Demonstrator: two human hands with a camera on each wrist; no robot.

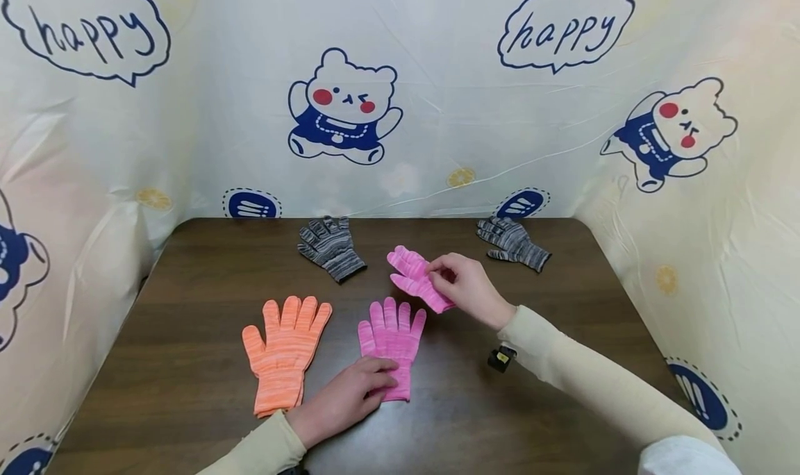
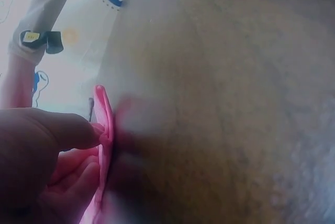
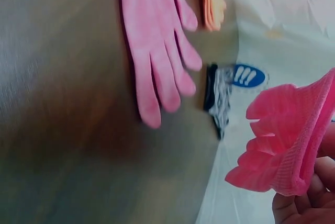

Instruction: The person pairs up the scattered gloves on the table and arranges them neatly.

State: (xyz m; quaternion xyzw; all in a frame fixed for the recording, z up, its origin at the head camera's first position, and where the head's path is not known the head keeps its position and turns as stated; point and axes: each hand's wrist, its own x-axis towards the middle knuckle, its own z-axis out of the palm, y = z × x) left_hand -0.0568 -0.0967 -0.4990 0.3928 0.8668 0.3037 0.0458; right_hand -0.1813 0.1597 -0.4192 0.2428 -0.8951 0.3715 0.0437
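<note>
Head view: right hand (image 1: 470,289) pinches the slanted pink knit glove (image 1: 410,272) beyond the flat, away-pointing one (image 1: 394,336); left hand (image 1: 345,396) pinches its near cuff (image 1: 402,390).

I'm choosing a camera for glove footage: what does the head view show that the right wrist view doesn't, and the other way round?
Only the head view: the left hand touching the flat pink glove, and the far-right gray glove.

Only the right wrist view: the cuff opening of the raised pink glove.

Both: those two pink gloves, the right hand, the orange glove and the other gray glove.
</note>
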